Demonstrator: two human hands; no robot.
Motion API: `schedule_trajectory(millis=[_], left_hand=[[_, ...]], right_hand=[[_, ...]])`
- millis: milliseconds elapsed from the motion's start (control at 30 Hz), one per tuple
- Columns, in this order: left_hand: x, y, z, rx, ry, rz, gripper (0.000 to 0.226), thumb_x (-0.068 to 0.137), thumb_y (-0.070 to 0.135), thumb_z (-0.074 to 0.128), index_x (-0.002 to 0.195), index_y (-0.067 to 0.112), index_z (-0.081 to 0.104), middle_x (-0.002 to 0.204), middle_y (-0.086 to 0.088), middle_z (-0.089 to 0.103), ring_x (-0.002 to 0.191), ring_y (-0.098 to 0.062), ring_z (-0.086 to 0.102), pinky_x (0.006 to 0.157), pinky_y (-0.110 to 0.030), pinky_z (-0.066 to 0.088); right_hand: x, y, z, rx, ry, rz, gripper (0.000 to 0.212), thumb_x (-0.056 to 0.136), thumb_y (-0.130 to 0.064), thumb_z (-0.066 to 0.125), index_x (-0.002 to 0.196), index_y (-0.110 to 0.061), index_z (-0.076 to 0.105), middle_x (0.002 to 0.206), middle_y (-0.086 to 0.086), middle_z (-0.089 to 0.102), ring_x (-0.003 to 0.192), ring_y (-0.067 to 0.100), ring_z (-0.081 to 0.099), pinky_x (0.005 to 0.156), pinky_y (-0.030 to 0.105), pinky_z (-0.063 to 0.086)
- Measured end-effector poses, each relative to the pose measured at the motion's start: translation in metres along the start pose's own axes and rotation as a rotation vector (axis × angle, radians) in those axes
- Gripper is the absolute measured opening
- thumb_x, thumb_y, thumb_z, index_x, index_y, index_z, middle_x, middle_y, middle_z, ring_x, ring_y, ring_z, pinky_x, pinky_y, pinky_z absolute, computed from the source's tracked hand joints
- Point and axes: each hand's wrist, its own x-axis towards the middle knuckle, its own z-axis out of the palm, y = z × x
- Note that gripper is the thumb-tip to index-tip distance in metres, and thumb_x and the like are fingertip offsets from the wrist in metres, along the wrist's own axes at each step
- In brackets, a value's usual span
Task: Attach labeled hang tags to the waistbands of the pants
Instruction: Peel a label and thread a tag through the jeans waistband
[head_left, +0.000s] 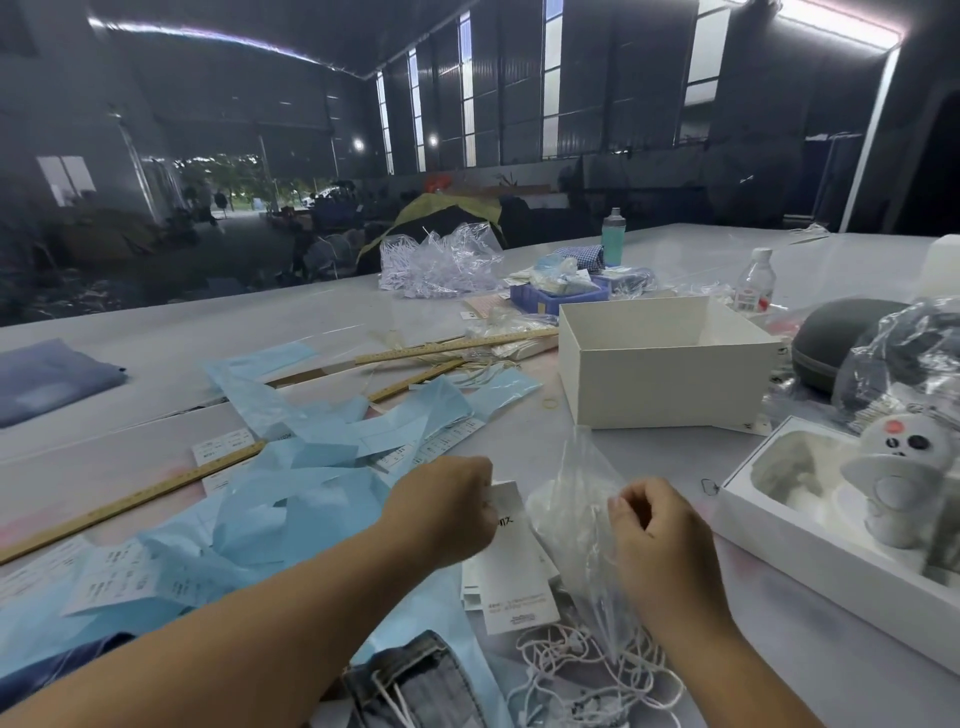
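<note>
Denim pants (415, 680) lie at the very bottom edge, their grey-blue waistband turned up toward the camera with a white string hanging over it, and a loose tangle of white strings (587, 670) is spread on the table (322, 312) just to the right. Above the waistband, the left hand (447, 506) has its fingers curled round the upper end of a white hang tag (511, 561), pinching it near its top edge; the tag bears small print near its lower end and lies over a few more white tags stacked beneath it. The right hand (660, 530) is curled at the mouth of a clear plastic bag (582, 504), its fingertips gripping the film, though whether it also holds a string I cannot tell. Left of the hands, a heap of light blue paper strips (311, 467) covers printed label sheets (111, 577), and two long wooden rulers (457, 348) cross the table beyond them. A folded blue cloth (47, 376) sits at the far left. To the right stands an open white box (660, 364), with a shallow white tray (831, 561) near it holding a small white figure (904, 467). Farther back are a blue bin (556, 299), a crumpled pile of clear plastic (436, 260), a teal bottle (614, 236) and a clear bottle (756, 283).
</note>
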Motion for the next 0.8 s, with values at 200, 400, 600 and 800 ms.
schedule_trajectory(millis=[200, 400, 600, 800], left_hand=[[-0.016, 0.003, 0.003, 0.126, 0.066, 0.083, 0.014, 0.09, 0.023, 0.049, 0.08, 0.022, 0.039, 0.085, 0.001, 0.06, 0.066, -0.02, 0.051, 0.052, -0.026, 0.039], [-0.021, 0.017, -0.003, 0.106, 0.282, 0.296, 0.012, 0.086, 0.022, 0.06, 0.086, 0.014, 0.051, 0.071, -0.003, 0.057, 0.044, -0.017, 0.042, 0.04, -0.016, 0.023], [-0.025, 0.013, -0.002, 0.356, 0.239, 0.357, 0.023, 0.062, 0.008, 0.079, 0.072, 0.013, 0.059, 0.052, -0.001, 0.048, 0.03, -0.015, 0.036, 0.034, -0.016, 0.022], [-0.016, 0.006, -0.011, 0.312, 0.302, 0.314, 0.021, 0.065, 0.003, 0.076, 0.077, 0.009, 0.06, 0.051, -0.004, 0.049, 0.03, -0.017, 0.037, 0.036, -0.015, 0.018]], right_hand=[[-0.044, 0.009, 0.015, -0.295, -0.525, -0.089, 0.013, 0.086, -0.032, 0.059, 0.083, -0.022, 0.067, 0.077, -0.007, 0.066, 0.07, 0.007, 0.062, 0.069, 0.03, 0.055], [-0.048, 0.015, 0.033, -0.57, -0.674, 0.019, 0.037, 0.085, -0.051, 0.052, 0.108, -0.023, 0.062, 0.124, -0.006, 0.064, 0.099, 0.019, 0.063, 0.087, 0.031, 0.05], [-0.051, 0.012, 0.039, -0.529, -0.505, -0.001, 0.018, 0.087, -0.03, 0.046, 0.071, -0.022, 0.05, 0.086, -0.001, 0.067, 0.083, 0.019, 0.067, 0.07, 0.028, 0.049], [-0.043, 0.01, 0.029, -0.123, -0.358, 0.075, 0.02, 0.09, -0.034, 0.066, 0.076, -0.021, 0.06, 0.071, -0.008, 0.065, 0.067, 0.008, 0.061, 0.058, 0.025, 0.045]])
